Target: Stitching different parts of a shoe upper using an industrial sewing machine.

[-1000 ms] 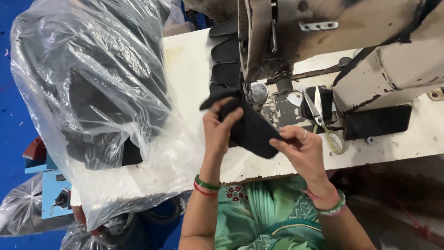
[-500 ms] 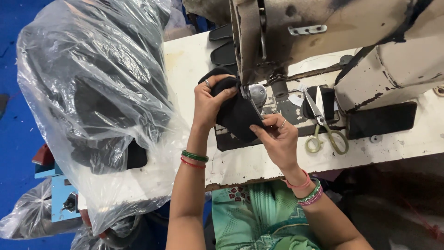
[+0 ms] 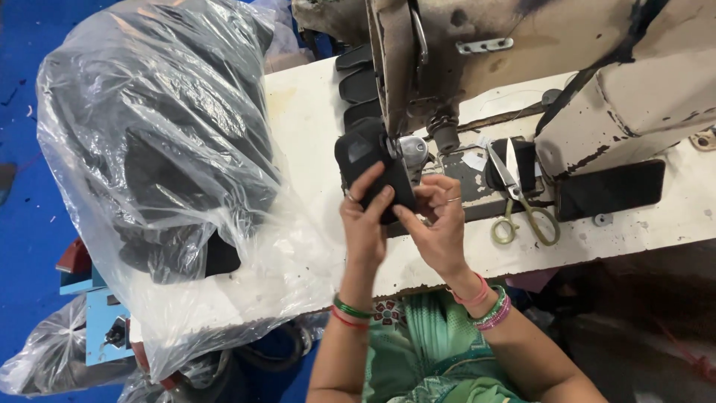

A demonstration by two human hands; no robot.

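Head view, frame centre: left hand (image 3: 365, 216) and right hand (image 3: 440, 220) pinch a matte black, probably fabric, curved piece (image 3: 369, 168) under the chipped sewing machine (image 3: 522, 52).

1. The fabric piece (image 3: 371, 170) is plain black.
2. The desk (image 3: 313, 112) is cream-white, with brownish stains and chipped edges.
3. The sewing machine (image 3: 537, 52) is beige, its paint worn to dark patches.
4. The scissors (image 3: 522, 205) have silver blades and yellowish-green handles.
5. The plastic bag (image 3: 149, 172) is clear, with black pieces showing through.
6. The bangles at the left wrist (image 3: 350, 312) are green and red; those at the right wrist (image 3: 485, 302) are pink and green.
7. The garment (image 3: 425, 351) is green with a striped pattern and a floral edge.
8. The floor (image 3: 30, 45) is blue.
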